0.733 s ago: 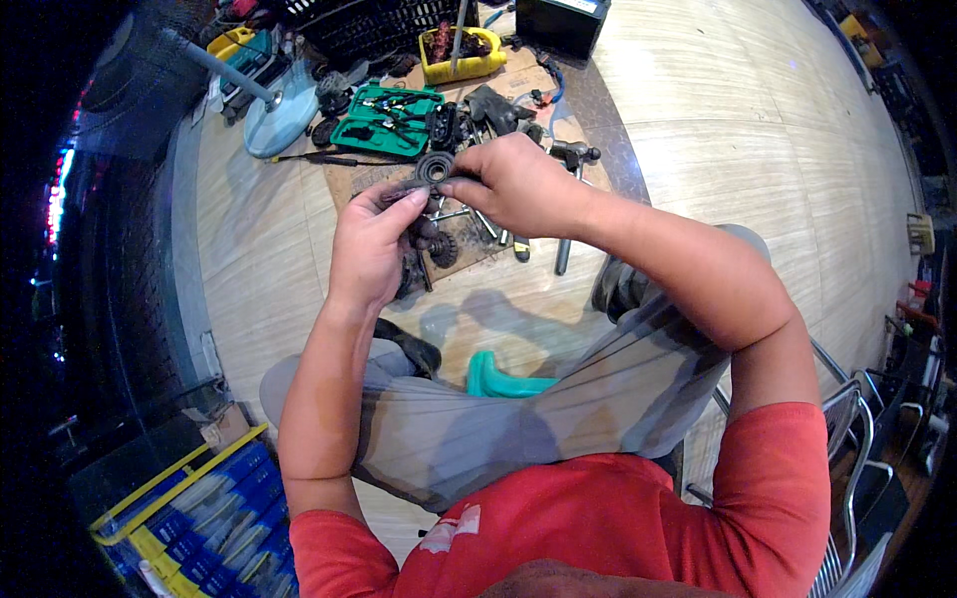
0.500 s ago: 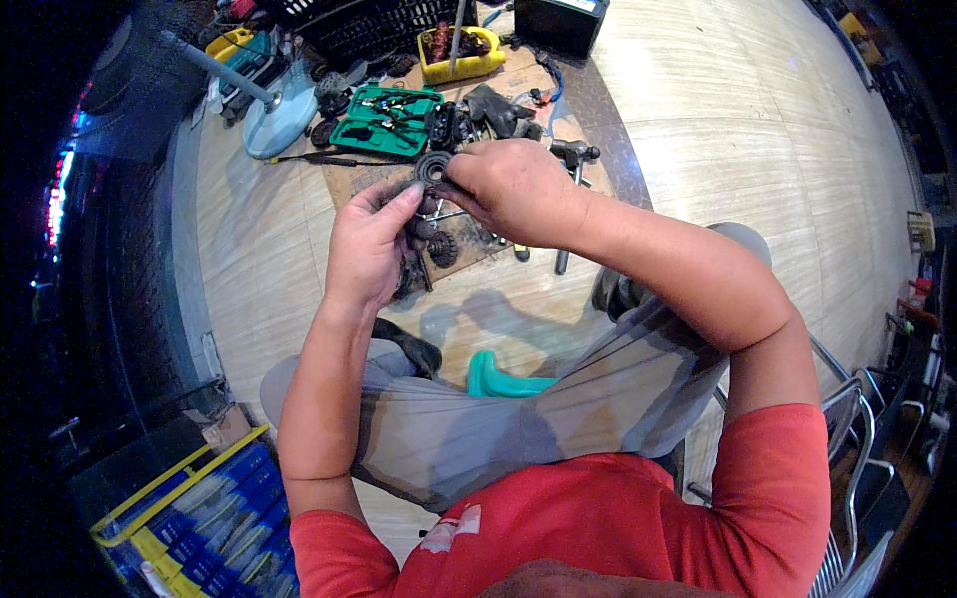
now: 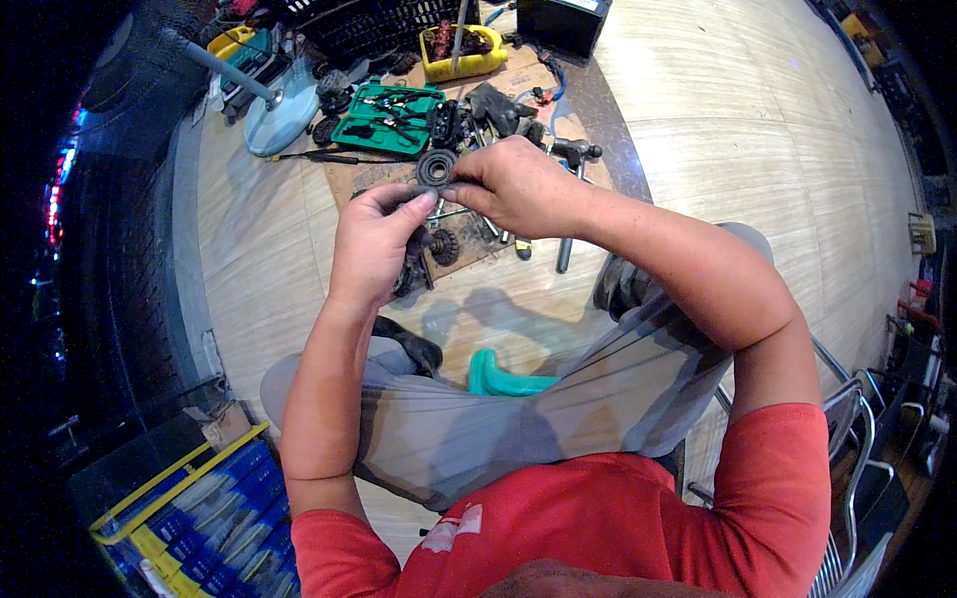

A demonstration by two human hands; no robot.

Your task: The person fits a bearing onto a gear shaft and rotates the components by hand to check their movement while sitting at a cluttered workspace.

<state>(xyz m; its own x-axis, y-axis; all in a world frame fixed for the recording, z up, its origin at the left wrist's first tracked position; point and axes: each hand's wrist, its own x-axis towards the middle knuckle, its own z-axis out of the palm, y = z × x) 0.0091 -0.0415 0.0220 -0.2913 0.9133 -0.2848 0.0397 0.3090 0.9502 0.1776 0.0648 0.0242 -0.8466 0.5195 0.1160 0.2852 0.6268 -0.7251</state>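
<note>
A dark, round, ring-shaped metal part (image 3: 436, 167) with a hole in its middle is held up between my two hands, its face turned toward me. My left hand (image 3: 375, 237) pinches its lower edge with thumb and fingers. From the right, my right hand (image 3: 523, 189) has its thumb and fingers closed at the part's right and lower edge. Below the hands, a dark toothed gear (image 3: 443, 247) lies on the cardboard (image 3: 469, 261), with steel tools partly hidden behind my fingers. Whether a smaller piece sits between my fingertips is hidden.
A green tool case (image 3: 384, 138) lies spread out beyond my hands. A cut yellow jug (image 3: 463, 66) with parts, a black crate (image 3: 359, 35) and a black box (image 3: 561, 28) stand behind. To the right lies a hammer (image 3: 575, 149); a fan base (image 3: 281, 115) stands left.
The ring-shaped part has tilted to show more of its face. My right hand has shifted slightly and its fingers have moved toward the part's right edge. My left hand stays nearly in place.
</note>
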